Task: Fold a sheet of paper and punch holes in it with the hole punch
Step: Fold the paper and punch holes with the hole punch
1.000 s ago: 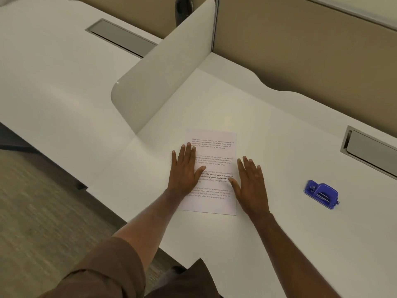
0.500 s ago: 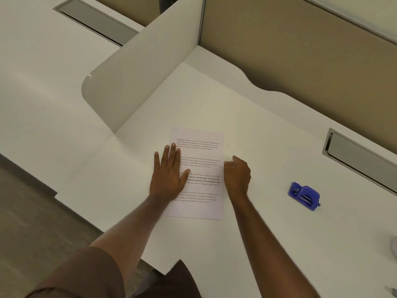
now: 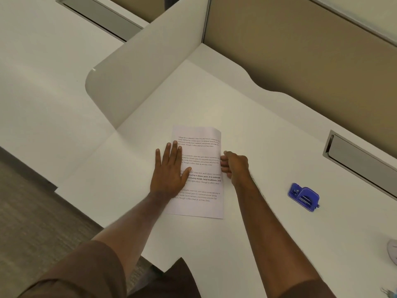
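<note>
— On the white surface (image 3: 247, 125), from the head view, what do we have?

— We see a printed sheet (image 3: 202, 166) lying flat near the front edge, its long sides running away from us, unfolded.

— And our hands?

— Our left hand (image 3: 169, 171) lies flat with fingers spread wide, palm down on the sheet's left edge, pressing it to the surface. Our right hand (image 3: 235, 166) is curled at the sheet's right edge, fingertips closed in a narrow pinch on that edge about midway along; the edge looks slightly raised there, though we cannot tell how much.

— Where is the punch?

— We find the blue punch (image 3: 304, 196) standing on the surface well to the right of the sheet, apart from both hands, untouched.

— Anything else?

— We see a pale divider (image 3: 146, 72) rising behind the sheet on the left, a tan wall (image 3: 300, 50) behind, and a grey slot (image 3: 361, 162) set in the surface beyond the punch.
</note>
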### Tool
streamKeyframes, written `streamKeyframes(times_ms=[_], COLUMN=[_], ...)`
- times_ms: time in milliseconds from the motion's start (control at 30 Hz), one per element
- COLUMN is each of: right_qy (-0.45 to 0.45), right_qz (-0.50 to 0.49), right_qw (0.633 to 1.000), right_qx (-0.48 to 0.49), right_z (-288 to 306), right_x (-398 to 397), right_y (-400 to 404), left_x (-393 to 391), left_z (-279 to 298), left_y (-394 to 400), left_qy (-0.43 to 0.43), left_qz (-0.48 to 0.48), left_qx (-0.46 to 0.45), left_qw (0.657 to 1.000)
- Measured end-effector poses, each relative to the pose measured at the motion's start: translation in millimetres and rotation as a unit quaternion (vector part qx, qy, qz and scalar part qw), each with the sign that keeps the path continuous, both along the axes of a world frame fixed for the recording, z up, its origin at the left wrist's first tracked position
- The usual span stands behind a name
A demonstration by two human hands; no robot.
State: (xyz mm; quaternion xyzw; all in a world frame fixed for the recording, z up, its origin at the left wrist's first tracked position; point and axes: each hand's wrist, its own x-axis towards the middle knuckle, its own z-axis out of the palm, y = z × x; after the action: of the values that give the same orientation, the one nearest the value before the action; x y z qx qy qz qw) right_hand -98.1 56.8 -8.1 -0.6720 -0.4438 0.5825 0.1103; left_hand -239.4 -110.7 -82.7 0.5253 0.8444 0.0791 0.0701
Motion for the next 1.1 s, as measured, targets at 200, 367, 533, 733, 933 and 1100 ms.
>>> streamKeyframes(times_ms=[200, 367, 533, 733, 933, 1100], right_qy=[0.0, 0.015, 0.023, -0.015, -0.031, -0.029], right_qz=[0.018, 0.04, 0.046, 0.127, 0.176, 0.178], right_qw=[0.999, 0.999, 0.999, 0.991, 0.978, 0.977], right_qx=[-0.033, -0.028, -0.019, 0.035, 0.105, 0.116], right_z=[2, 2, 0, -6, -12, -17], right_x=[-5, -6, -3, 5, 11, 13], right_y=[3, 0, -1, -1, -5, -3], left_x=[0, 1, 1, 0, -2, -2], left_z=[2, 3, 3, 0, -4, -1], left_y=[0, 0, -1, -1, -1, -4], left_qy=[-0.003, -0.006, -0.006, -0.004, -0.005, -0.019], left_qz=[0.001, 0.003, -0.001, -0.002, -0.004, -0.005], left_qx=[-0.002, -0.001, -0.002, 0.004, 0.007, 0.042], left_qw=[1.0, 1.0, 1.0, 1.0, 1.0, 0.999])
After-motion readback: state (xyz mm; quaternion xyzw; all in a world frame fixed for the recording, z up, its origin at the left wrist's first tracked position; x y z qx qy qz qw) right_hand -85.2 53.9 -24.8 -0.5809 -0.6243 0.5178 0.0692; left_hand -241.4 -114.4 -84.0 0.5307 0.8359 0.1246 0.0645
